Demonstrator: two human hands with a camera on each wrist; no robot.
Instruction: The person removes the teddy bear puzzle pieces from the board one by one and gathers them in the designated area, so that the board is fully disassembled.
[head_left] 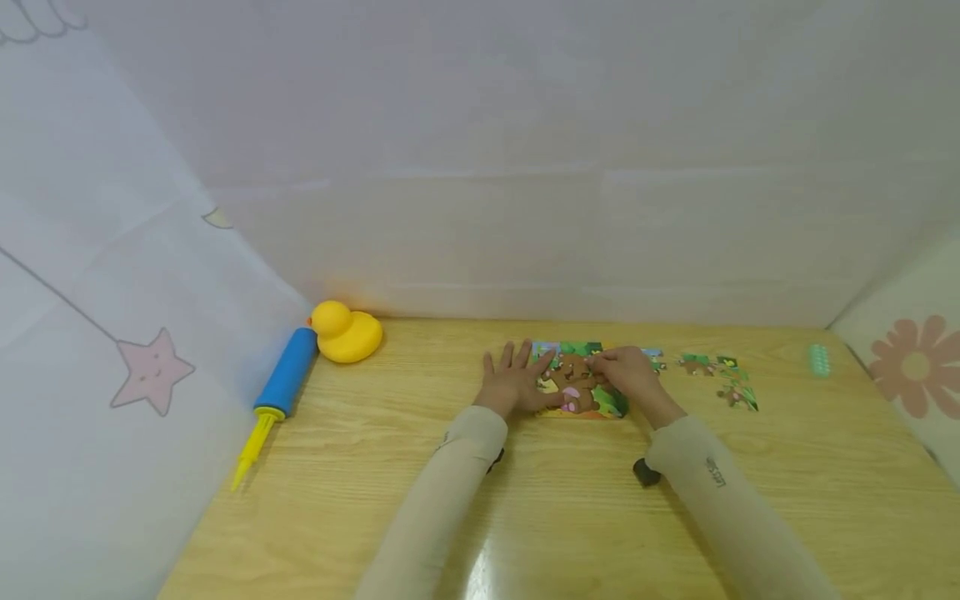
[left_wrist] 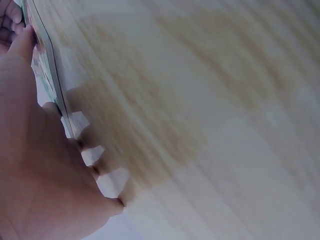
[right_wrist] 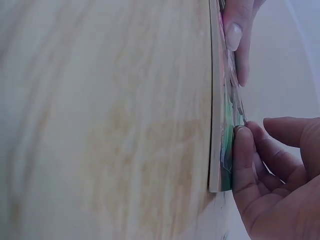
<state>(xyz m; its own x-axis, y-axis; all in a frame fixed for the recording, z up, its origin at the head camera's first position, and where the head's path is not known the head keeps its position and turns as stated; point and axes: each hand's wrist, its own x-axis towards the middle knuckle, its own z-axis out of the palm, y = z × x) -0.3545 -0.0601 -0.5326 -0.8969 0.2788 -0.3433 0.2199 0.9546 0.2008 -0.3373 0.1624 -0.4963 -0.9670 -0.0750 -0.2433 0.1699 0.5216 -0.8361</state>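
A jigsaw puzzle (head_left: 576, 392) with a brown bear picture lies in its thin flat board on the table. My left hand (head_left: 512, 385) is spread over the board's left side, the fingers straight and the thumb reaching across the picture. On the puzzle's right part, my right hand (head_left: 632, 379) pinches a thin puzzle piece (right_wrist: 241, 107) between thumb and fingertips. That piece looks slightly raised in the right wrist view; its picture cannot be made out. In the left wrist view the left fingers (left_wrist: 105, 202) reach past the board edge (left_wrist: 57, 85).
Loose puzzle pieces (head_left: 697, 364) lie right of the board, with more pieces (head_left: 738, 394) nearer me. A pale green bumpy object (head_left: 820, 360) sits far right. At left are a yellow rubber duck (head_left: 348, 335) and a blue and yellow hand pump (head_left: 288, 371). Cloth walls (head_left: 480, 242) border the table.
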